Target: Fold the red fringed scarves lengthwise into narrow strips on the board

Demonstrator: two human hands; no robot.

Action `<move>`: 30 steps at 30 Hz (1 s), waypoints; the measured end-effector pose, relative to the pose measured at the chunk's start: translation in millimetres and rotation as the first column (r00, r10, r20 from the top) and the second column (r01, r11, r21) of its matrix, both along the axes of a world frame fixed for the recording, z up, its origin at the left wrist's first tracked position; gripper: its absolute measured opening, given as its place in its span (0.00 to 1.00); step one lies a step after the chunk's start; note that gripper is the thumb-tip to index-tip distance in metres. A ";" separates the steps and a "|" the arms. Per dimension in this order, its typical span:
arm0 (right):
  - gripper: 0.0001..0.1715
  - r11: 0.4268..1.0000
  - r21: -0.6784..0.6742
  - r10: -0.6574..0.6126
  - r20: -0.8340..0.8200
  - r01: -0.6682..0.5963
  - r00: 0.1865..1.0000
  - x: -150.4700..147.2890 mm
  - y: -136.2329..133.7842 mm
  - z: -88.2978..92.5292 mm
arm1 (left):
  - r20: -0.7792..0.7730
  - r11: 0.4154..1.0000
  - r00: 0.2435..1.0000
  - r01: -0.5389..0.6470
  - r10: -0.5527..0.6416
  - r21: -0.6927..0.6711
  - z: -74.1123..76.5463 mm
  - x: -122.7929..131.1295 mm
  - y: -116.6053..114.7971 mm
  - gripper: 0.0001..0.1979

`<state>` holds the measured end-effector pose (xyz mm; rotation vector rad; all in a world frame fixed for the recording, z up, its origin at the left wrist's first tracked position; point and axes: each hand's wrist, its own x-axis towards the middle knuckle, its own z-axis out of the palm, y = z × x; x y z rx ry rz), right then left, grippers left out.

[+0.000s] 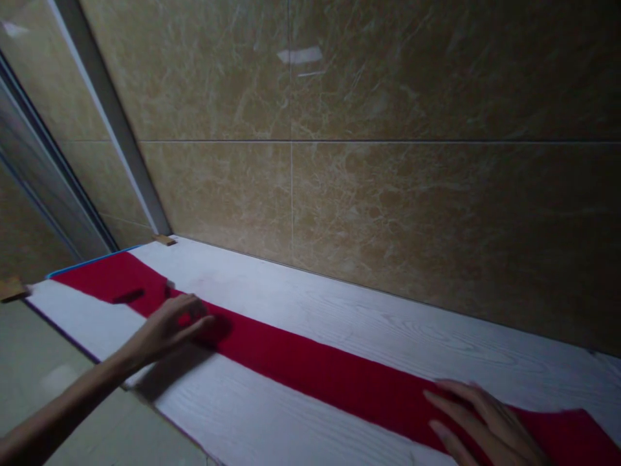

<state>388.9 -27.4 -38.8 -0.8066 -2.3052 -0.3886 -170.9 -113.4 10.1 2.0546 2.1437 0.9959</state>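
"Where does the red felt strip (310, 366) lie?"

"Lengthwise along the white woodgrain board (310, 304): one strip, its long axis running from the board's far end down to the person's right."

"And the hands?"

"Two, both open and holding nothing. The left hand (167, 327) curves loosely on the strip's near edge, closer to the far end; the right hand (485, 421) spreads across it further down."

"What else?"

"One dark mark (129, 296) on the strip, and two wooden shims (165, 240) at the board's far end."

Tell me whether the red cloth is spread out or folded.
Spread out: the red cloth lies as a long strip along the white wood-grain board, with the left hand and right hand on it.
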 end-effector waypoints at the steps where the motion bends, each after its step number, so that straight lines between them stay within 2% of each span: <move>1: 0.14 0.998 -0.017 0.060 -0.029 -0.060 0.998 -20.5 -5.5 10.3 | -0.036 0.987 0.988 0.147 -0.149 -0.059 1.3 25.7 3.1 0.16; 3: 0.12 0.987 -0.079 0.136 -0.068 -0.141 0.988 -56.5 -14.0 19.6 | -0.069 0.928 0.932 0.343 -0.356 -0.143 2.8 72.8 7.5 0.12; 4: 0.11 0.979 -0.115 0.157 -0.087 -0.167 0.984 -70.2 -16.7 19.1 | -0.083 0.899 0.904 0.402 -0.420 -0.173 2.6 91.2 8.8 0.11; 7: 0.12 0.961 -0.196 0.177 -0.104 -0.194 0.979 -92.8 -19.1 7.0 | -0.134 0.853 0.850 0.478 -0.509 -0.208 -5.0 119.1 11.7 0.11; 11: 0.12 0.957 -0.193 0.198 -0.106 -0.216 0.974 -98.0 -17.7 -7.8 | -0.224 0.872 0.843 0.466 -0.489 -0.151 -25.9 114.7 15.4 0.09; 15: 0.14 0.955 -0.133 0.237 -0.191 -0.265 0.952 -101.0 -18.4 -5.7 | -0.260 0.881 0.847 0.471 -0.463 -0.035 -35.2 110.6 12.7 0.07; 19: 0.13 0.947 -0.084 0.285 -0.216 -0.309 0.934 -103.2 -21.4 3.4 | -0.364 0.852 0.809 0.519 -0.462 0.072 -31.2 111.1 4.9 0.07; 23: 0.11 0.925 -0.165 0.303 -0.222 -0.342 0.927 -103.8 -22.0 2.1 | -0.459 0.794 0.713 0.607 -0.531 0.024 -27.3 108.7 0.9 0.11; 27: 0.09 0.906 -0.221 0.313 -0.220 -0.360 0.924 -100.9 -23.2 -3.1 | -0.454 0.767 0.687 0.641 -0.567 0.013 -19.9 111.7 -1.5 0.14; 30: 0.08 0.888 -0.316 0.306 -0.136 -0.334 0.942 -91.4 -24.5 4.0 | -0.389 0.764 0.683 0.639 -0.618 -0.090 -9.6 113.9 -3.4 0.12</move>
